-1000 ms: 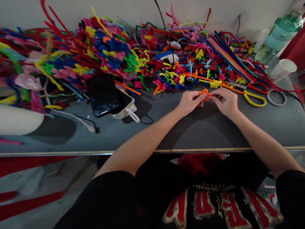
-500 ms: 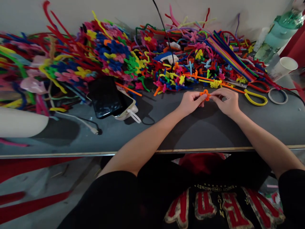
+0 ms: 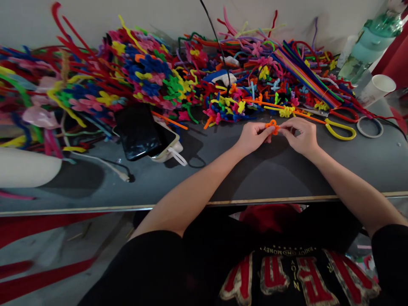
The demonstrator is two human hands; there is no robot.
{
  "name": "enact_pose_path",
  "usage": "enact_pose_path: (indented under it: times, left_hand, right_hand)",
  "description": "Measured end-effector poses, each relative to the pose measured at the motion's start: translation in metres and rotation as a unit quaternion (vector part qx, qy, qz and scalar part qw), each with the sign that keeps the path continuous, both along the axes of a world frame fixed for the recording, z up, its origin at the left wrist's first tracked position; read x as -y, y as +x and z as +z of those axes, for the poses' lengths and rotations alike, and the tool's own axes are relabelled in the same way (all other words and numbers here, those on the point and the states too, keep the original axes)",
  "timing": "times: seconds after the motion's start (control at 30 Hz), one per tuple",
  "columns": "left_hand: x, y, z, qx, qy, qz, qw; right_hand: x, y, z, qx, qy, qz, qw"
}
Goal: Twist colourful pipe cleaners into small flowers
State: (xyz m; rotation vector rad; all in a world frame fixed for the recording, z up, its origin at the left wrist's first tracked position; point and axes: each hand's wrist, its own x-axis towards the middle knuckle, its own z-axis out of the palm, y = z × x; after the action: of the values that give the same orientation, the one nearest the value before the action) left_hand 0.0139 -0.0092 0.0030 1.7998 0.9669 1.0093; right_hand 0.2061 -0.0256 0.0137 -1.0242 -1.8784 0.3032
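Note:
An orange pipe-cleaner flower (image 3: 273, 123) with small looped petals is held up between both hands, just above the grey table. Its left side is pinched by my left hand (image 3: 252, 137), thumb on the near face. From the other side my right hand (image 3: 299, 134) grips an edge of it between thumb and forefinger. The fingertips hide part of the loops. Directly behind the hands lie a small yellow pipe-cleaner flower (image 3: 287, 111) and a long orange pipe cleaner (image 3: 306, 115).
Along the wall runs a heap of coloured pipe cleaners and flowers (image 3: 149, 72). Scissors (image 3: 340, 128) and a roll of tape (image 3: 369, 127) lie right of my hands. Further right stand a paper cup (image 3: 379, 90) and a bottle (image 3: 371, 46). A black phone (image 3: 137, 131) lies left.
Both hands stay pinched on the orange flower with hardly any movement. The whole view has shifted slightly, so the table's things appear a little further left.

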Motion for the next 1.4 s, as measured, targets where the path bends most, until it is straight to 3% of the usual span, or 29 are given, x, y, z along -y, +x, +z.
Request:
enact_pose_path:
  times: [0.77, 1.4]
  left_hand:
    - [-0.0031, -0.0003, -0.0051, 0.030, -0.044, -0.021, 0.998]
    - [-0.0053, 0.0016, -0.0088, 0.081, -0.020, 0.035, 0.996]
  right_hand:
    - [-0.0012, -0.0015, -0.0032, 0.006, -0.003, 0.010, 1.000]
    - [-0.0043, 0.0003, -0.0022, -0.042, -0.036, -0.001, 0.998]
